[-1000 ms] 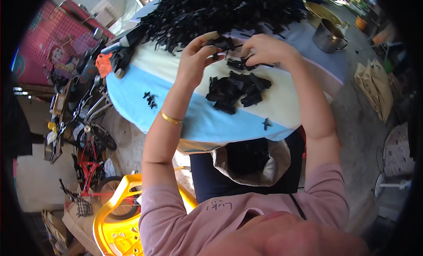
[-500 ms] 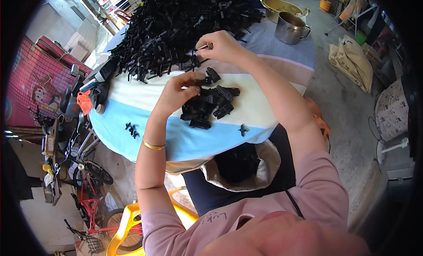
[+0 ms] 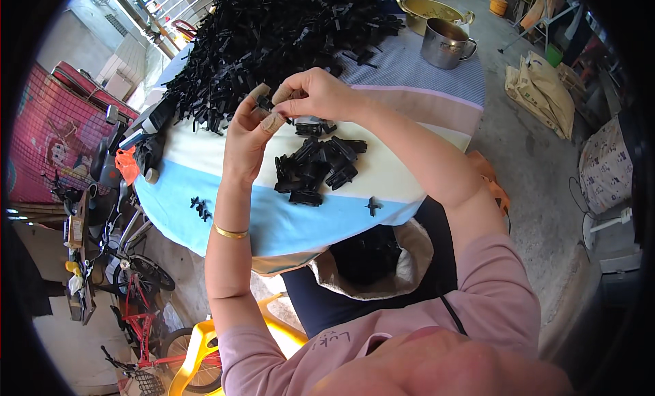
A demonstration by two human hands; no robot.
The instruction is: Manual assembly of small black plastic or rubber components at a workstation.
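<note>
Over the front of a big heap of small black plastic parts (image 3: 273, 34), my two hands meet. My left hand (image 3: 247, 133) pinches a small black plastic part (image 3: 265, 103) between thumb and fingers. The fingers of my right hand (image 3: 317, 96) are curled closed against that part from the right; what they grip is hidden. Tan coverings show on some fingertips. Just below my hands lies a smaller pile of black plastic pieces (image 3: 317, 165) on the striped tablecloth (image 3: 389, 167). A few loose black bits (image 3: 201, 208) lie to the left, and one cross-shaped bit (image 3: 372, 206) to the right.
An open pale sack (image 3: 416, 249) holding black pieces sits at my lap under the table edge. A metal mug (image 3: 442, 47) and a brass-coloured pot (image 3: 433, 12) stand at the far right. A yellow chair (image 3: 198, 348) and red bicycle (image 3: 140, 328) are at lower left.
My right hand has moved left and nearer from the heap to meet my left hand. My left hand has risen up-left from the small pile. The metal tool in my right hand no longer shows.
</note>
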